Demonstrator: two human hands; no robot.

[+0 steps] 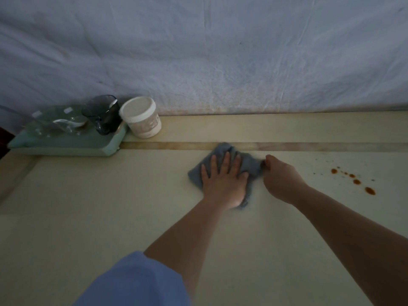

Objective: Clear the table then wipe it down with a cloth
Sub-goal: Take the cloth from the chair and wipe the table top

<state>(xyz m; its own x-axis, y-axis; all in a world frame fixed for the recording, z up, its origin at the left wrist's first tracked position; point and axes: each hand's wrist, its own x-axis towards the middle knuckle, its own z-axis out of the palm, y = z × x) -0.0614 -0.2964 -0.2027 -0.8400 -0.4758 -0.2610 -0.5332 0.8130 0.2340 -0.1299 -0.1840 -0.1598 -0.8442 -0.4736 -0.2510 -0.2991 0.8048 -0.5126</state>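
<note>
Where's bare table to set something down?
Bare: the near table left of the left hand on the cloth, and the far strip right of the tub. Crowded: far-left corner, tray with glassware. Brown spots lie right of the right hand.

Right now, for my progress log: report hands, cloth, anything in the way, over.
Left hand flat on grey cloth, right hand pinching its corner. Cloth on table, centre. Brown spots unwiped to the right; tray and white jar far left.
</note>
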